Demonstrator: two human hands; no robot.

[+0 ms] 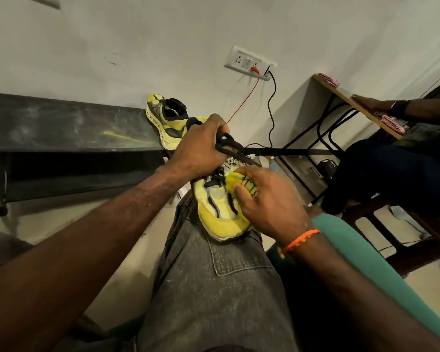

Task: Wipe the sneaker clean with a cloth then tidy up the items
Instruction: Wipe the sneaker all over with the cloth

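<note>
Here the left hand (198, 146) grips black laces (229, 146), hiding the sneaker's (219, 214) collar; right fingers (247, 196) pinch yellow cloth (235, 179).

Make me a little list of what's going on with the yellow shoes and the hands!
shoe being cleaned: yellow sneaker resting on the person's knee
left hand: grips the black laces, pulling them up
right hand: presses a yellow cloth on the sneaker's side
other shoe: second yellow sneaker on the dark bench
wall: socket board with a red and a black cable
</note>
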